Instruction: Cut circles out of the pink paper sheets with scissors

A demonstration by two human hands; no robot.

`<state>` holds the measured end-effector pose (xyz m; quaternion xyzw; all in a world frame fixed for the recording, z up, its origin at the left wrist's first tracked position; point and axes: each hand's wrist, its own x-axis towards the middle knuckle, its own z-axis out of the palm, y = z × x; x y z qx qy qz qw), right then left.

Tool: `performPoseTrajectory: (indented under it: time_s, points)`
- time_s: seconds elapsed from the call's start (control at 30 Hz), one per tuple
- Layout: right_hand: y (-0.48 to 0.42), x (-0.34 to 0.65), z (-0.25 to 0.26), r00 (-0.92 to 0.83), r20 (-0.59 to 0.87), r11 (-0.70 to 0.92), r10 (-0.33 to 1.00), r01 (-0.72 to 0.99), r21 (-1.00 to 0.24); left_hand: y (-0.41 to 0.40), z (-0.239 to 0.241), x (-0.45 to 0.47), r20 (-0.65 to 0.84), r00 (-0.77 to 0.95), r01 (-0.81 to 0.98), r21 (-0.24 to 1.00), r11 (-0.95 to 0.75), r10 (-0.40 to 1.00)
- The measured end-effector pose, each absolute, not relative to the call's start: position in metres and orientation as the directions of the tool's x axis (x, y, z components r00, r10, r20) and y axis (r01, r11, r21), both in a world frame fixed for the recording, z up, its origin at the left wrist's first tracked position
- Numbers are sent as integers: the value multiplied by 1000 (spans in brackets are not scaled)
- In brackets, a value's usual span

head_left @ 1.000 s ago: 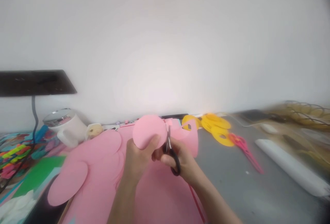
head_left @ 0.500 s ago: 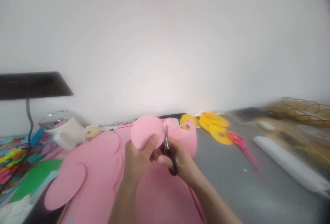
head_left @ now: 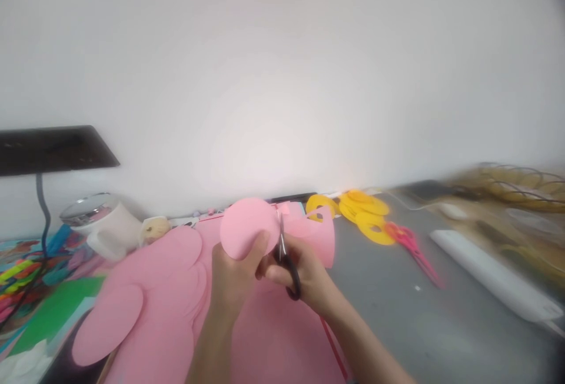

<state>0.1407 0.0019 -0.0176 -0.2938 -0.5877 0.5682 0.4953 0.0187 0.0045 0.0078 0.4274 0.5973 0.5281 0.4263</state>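
My left hand [head_left: 232,278] pinches a round pink foam piece [head_left: 247,225] and holds it up above the table. My right hand [head_left: 304,275] grips black-handled scissors [head_left: 286,260], whose blades point up along the right edge of the round piece. A leftover flap of the same pink sheet [head_left: 315,237] hangs to the right of the blades. Under both hands lie several cut pink foam circles [head_left: 145,290] on a larger pink sheet.
Yellow foam rings [head_left: 364,213] and pink scissors [head_left: 412,248] lie on the grey table [head_left: 432,337] to the right, with a white tube [head_left: 489,281] beyond. At the left stand a white mug [head_left: 108,228], a black lamp [head_left: 48,148], green paper [head_left: 53,307] and coloured scraps.
The view has drifted slightly, so things sit a little further left. Both hands keep the same hold, with the scissors still at the round piece's edge.
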Motion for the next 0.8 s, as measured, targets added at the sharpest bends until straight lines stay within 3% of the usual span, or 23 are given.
performPoseTrajectory:
  time_s: [0.57, 0.8]
  points:
    - [2, 141, -17, -364, 258, 167, 895, -264, -950, 2, 12, 17, -31, -223, 95, 994, 53, 974]
    - [0, 140, -20, -348, 188, 96, 918, -267, -959, 1, 15, 16, -7, -227, 120, 992, 36, 974]
